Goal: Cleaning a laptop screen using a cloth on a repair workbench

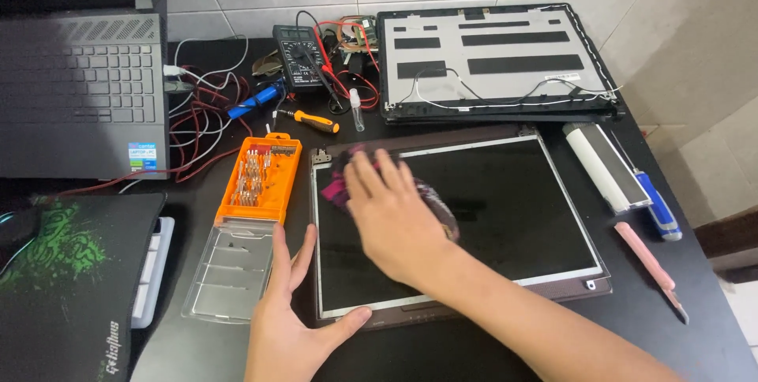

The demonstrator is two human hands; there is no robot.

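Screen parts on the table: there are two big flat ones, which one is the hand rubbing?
The dark glass panel nearest the person. The right hand presses a cloth on it. The grey lid behind lies untouched.

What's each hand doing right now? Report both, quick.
Left hand: open, fingers spread, bracing the screen panel at its lower left corner.
Right hand: open, flat, pressing a dark cloth onto the panel.

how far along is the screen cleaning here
Done: the screen panel is out, lying flat before the emptied lid shell. In hand: the right hand presses a cloth on its upper left; the left hand steadies the frame's corner. Left: the rest of the glass, refitting.
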